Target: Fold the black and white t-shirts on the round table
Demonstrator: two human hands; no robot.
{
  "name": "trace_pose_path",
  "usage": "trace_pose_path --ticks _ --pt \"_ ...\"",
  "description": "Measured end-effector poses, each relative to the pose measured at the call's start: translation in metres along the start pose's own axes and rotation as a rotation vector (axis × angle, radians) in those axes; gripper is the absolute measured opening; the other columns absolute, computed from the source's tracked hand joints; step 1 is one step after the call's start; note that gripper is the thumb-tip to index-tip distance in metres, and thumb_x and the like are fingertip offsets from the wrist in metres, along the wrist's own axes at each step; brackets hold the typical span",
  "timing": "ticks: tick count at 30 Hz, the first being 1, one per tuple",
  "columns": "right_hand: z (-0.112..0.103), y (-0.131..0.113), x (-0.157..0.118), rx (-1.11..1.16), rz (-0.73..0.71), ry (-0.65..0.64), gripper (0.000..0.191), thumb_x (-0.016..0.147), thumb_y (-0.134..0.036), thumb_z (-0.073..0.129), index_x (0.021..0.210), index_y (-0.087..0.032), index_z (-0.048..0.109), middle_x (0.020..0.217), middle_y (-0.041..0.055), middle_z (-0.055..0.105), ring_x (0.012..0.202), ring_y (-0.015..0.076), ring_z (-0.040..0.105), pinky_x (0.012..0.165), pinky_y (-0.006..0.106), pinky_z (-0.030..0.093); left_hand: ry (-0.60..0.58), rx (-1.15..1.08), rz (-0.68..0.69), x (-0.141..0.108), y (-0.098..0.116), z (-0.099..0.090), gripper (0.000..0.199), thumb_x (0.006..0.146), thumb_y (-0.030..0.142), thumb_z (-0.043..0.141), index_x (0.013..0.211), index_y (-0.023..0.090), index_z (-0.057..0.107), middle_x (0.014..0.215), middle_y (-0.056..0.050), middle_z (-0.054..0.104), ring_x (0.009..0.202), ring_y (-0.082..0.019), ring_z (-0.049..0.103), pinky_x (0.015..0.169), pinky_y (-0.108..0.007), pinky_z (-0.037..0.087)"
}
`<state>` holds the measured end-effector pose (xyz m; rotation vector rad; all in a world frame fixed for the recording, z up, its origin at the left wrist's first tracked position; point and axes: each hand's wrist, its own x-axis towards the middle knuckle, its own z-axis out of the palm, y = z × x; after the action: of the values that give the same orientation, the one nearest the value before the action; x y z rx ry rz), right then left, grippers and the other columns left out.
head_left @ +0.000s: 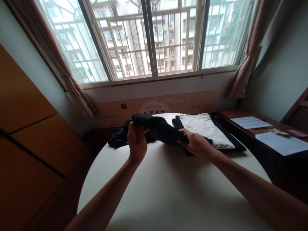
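Two papers (281, 143) (wooden desk (240, 115)) beside black clothing (158, 130)

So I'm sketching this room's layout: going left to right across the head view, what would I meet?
Orange panelled cupboard, dark cloth heap, left hand, black garment, right hand, pale folded garment, pale blue sheet of paper
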<state>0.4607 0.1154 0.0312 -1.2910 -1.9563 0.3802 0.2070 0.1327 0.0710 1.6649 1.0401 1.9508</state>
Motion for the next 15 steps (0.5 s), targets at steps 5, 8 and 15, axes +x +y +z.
trace_pose_path --ticks 5,8,15 --pt "0.015 -0.014 -0.012 0.749 0.178 -0.75 0.048 0.091 -0.066 0.069 0.106 -0.021 0.063 0.085 0.0017 0.071 0.059 0.0195 0.068 0.054 0.03 0.053 0.024 -0.001 -0.132 0.013 -0.003 -0.004 0.022 0.092 0.042 0.063 0.099 0.021 0.063 0.098 -0.005 0.072 0.092 -0.021 0.074 0.075 -0.033 0.065" --pt "0.032 -0.02 -0.016 0.984 0.291 -0.68 0.055 0.09 -0.066 0.07 0.122 -0.023 0.059 0.092 0.0028 0.073 0.058 0.0191 0.071 0.048 0.03 0.056 -0.112 0.035 -0.181 0.01 -0.008 -0.005 0.022 0.092 0.039 0.057 0.101 0.02 0.065 0.094 -0.006 0.074 0.085 -0.022 0.075 0.065 -0.031 0.062" --pt "0.057 -0.011 -0.015 1.088 0.383 -0.368 0.042 0.076 -0.048 0.087 0.095 -0.017 0.066 0.069 0.0001 0.067 0.058 0.0202 0.071 0.05 0.031 0.059 -0.881 0.611 -0.179 -0.001 -0.011 -0.017 0.034 0.085 0.053 0.07 0.07 0.023 0.063 0.068 -0.004 0.069 0.061 -0.021 0.063 0.05 -0.029 0.041"
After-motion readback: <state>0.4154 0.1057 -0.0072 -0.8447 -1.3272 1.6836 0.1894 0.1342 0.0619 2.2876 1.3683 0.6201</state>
